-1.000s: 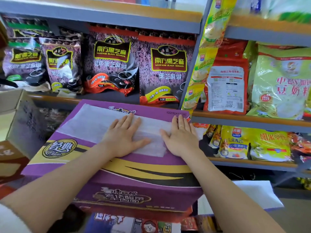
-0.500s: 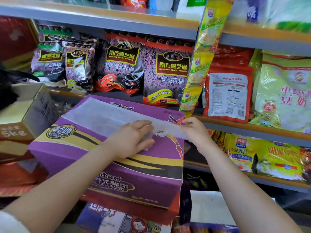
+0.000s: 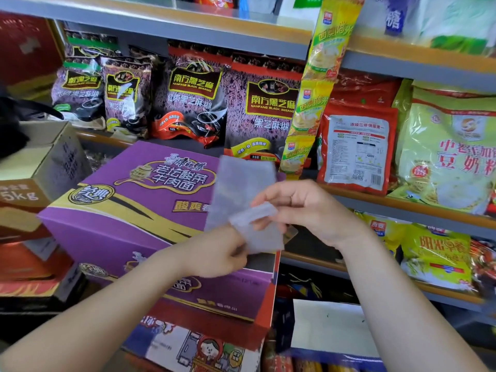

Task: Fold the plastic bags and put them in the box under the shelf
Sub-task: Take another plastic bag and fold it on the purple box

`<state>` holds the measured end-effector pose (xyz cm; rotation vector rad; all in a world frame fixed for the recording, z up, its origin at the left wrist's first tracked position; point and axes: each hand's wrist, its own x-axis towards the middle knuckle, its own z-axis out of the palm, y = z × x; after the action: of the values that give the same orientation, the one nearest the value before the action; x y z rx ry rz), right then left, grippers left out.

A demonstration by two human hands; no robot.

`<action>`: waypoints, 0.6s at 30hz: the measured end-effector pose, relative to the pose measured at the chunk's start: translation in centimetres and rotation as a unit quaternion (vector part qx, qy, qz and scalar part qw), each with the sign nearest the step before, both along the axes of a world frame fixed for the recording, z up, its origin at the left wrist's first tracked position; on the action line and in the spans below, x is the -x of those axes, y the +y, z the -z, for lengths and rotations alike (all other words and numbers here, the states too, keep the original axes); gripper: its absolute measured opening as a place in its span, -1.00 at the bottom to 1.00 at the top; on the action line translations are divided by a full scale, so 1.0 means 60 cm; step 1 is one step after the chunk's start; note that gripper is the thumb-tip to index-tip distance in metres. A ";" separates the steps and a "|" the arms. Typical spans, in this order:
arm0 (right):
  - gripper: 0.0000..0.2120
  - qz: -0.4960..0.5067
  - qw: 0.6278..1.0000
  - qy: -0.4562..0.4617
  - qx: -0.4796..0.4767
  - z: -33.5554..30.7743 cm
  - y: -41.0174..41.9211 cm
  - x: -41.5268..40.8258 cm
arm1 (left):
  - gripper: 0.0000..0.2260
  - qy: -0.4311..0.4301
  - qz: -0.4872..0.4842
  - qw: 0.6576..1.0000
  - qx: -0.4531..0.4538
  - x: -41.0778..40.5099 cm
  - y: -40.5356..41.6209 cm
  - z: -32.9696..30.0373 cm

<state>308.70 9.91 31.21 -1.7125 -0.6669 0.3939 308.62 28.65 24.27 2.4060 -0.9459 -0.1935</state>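
Above the purple carton (image 3: pixel 126 210), item: plastic bag (image 3: pixel 243 189), thin, translucent, folded to a narrow strip, motion-blurred; its fold edges are hard to make out. Left hand (image 3: pixel 214 251) pinches the lower end, fingertips hidden behind the film. Right hand (image 3: pixel 303 208) curls around a bent-over flap. Carton: glossy printed cardboard, flat top. White-topped box (image 3: pixel 327 326) below the shelf (image 3: pixel 402 208), partly cut off by the right forearm. Change: half a second ago the bag lay along the carton top; it is now lifted clear and folded shorter.
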 end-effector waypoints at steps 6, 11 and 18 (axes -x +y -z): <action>-0.74 0.327 0.942 -0.076 0.029 0.034 0.036 -0.059 | -0.89 0.000 -0.050 0.998 0.039 0.012 0.035 -0.025; -0.78 0.405 0.912 0.060 -0.005 0.073 0.029 -0.078 | -0.82 -0.029 -0.077 0.996 0.029 0.008 0.078 -0.033; -0.73 0.387 0.915 0.012 0.115 0.100 0.043 -0.098 | -0.80 0.111 -0.125 0.967 0.191 0.005 0.089 -0.050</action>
<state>314.58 12.50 25.20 -2.0336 0.1183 -0.0757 308.30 33.98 27.25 2.0695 -0.5153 -0.1658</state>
